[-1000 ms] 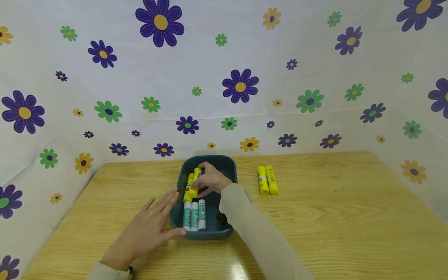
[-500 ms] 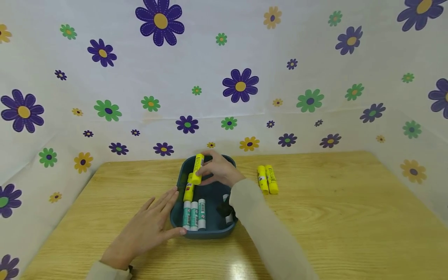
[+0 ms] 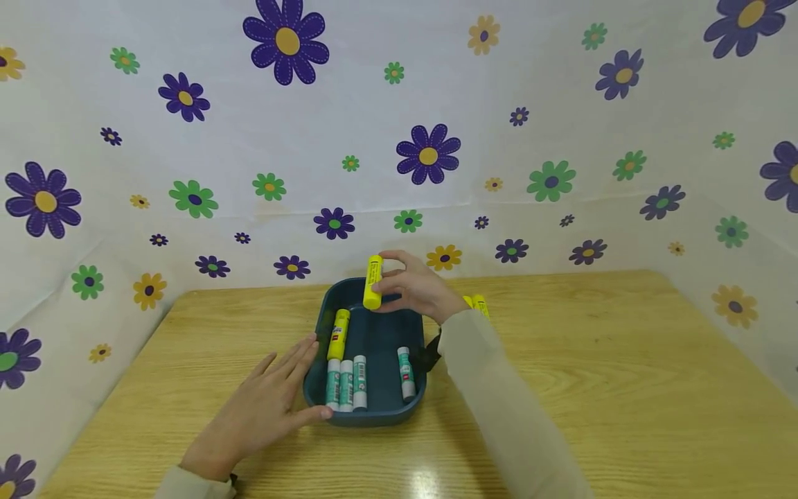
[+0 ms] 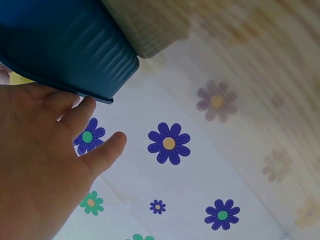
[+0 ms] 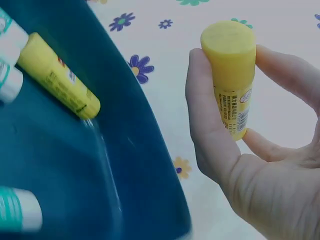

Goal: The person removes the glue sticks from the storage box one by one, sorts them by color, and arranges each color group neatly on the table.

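A yellow glue stick (image 3: 373, 283) is pinched between the thumb and fingers of my right hand (image 3: 419, 285), held above the far part of the dark blue bin (image 3: 368, 418). The right wrist view shows the same glue stick (image 5: 231, 75) upright beside the bin's wall. My left hand (image 3: 262, 409) rests along the bin's left rim with its fingers straight. Inside the bin, another yellow glue stick (image 3: 339, 335) lies at the left. Several white-and-green glue sticks lie there too: a group (image 3: 346, 385) at the near left and a single one (image 3: 406, 374) at the right.
Two yellow glue sticks (image 3: 480, 305) lie on the wooden table (image 3: 598, 388) right of the bin, partly hidden by the right wrist. Behind the table hangs a white flowered cloth (image 3: 368, 111).
My right hand has lifted the yellow glue stick out from beside the other yellow one, moving it up and to the right. My left hand has stayed at the bin's rim.
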Available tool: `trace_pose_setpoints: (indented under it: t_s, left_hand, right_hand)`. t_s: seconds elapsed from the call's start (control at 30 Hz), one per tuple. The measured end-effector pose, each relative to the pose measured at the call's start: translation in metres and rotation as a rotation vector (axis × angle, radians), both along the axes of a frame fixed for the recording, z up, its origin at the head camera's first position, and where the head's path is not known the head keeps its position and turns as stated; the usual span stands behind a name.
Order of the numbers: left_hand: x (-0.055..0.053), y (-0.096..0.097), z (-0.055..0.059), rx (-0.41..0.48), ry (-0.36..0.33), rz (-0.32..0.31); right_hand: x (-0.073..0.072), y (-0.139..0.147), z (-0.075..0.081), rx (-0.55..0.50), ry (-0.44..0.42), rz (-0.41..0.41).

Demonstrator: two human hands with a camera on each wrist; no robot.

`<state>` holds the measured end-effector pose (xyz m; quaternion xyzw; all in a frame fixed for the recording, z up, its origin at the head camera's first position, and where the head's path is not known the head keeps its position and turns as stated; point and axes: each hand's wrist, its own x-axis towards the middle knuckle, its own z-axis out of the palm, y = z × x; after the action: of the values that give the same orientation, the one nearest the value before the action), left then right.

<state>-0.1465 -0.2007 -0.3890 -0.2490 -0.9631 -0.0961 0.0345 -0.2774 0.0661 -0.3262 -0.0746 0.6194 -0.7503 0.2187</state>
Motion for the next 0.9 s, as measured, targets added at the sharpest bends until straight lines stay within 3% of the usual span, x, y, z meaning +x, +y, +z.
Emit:
trace_pose_setpoints:
  t_s: [0.2,0.6,0.9]
  left_hand:
    - [0.000,0.001,0.000,0.005,0.006,-0.003]
    - [0.000,-0.001,0.001,-0.001,0.039,-0.007]
    - [0.000,-0.002,0.001,-0.018,0.019,-0.007]
  right_hand:
    - [0.001,0.015,0.002,0.092,0.025,-0.026]
    - [0.007,0.036,0.000,0.177,0.077,-0.030]
    - [0.009,0.055,-0.002,0.248,0.094,-0.045]
